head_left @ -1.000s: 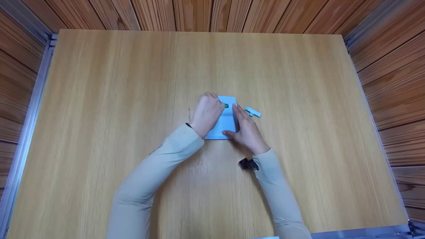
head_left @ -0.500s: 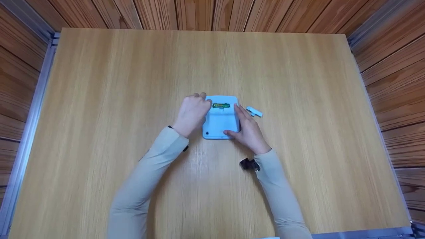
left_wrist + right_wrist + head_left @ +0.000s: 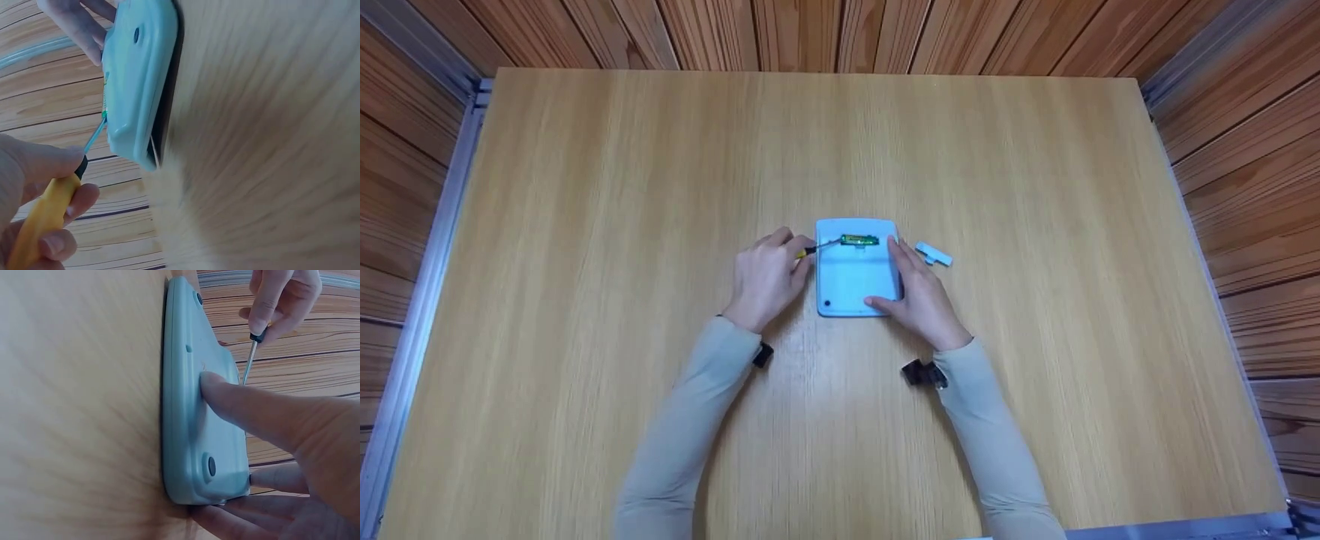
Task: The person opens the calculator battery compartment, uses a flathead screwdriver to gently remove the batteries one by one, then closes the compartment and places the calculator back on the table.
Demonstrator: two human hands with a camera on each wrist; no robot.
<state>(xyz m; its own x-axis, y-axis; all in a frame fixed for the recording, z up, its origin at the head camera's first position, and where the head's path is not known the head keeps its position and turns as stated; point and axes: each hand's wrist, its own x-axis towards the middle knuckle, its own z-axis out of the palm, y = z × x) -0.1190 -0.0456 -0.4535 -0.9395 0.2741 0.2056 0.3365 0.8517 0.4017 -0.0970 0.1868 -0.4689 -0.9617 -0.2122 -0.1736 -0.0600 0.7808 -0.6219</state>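
Observation:
A light blue flat device (image 3: pixel 855 281) lies on the table with its underside up, showing round dark feet. In its open slot near the far edge sits a green battery (image 3: pixel 859 240). My left hand (image 3: pixel 769 274) grips a screwdriver (image 3: pixel 48 222) by its yellow handle, to the left of the device. The thin metal shaft reaches over to the battery's left end. My right hand (image 3: pixel 919 292) holds the device along its right side, thumb on the underside and fingers around the edge. Just right of that hand lies a small blue battery cover (image 3: pixel 933 253).
The wooden table (image 3: pixel 660 165) has wood-plank walls behind it and at both sides. A metal frame rail (image 3: pixel 431 285) runs along its left edge. Dark wrist cameras (image 3: pixel 922 371) sit at the cuffs.
My left hand has moved left and toward me, off the device, uncovering the battery and the screwdriver's shaft. My right hand and the battery cover have stayed in place.

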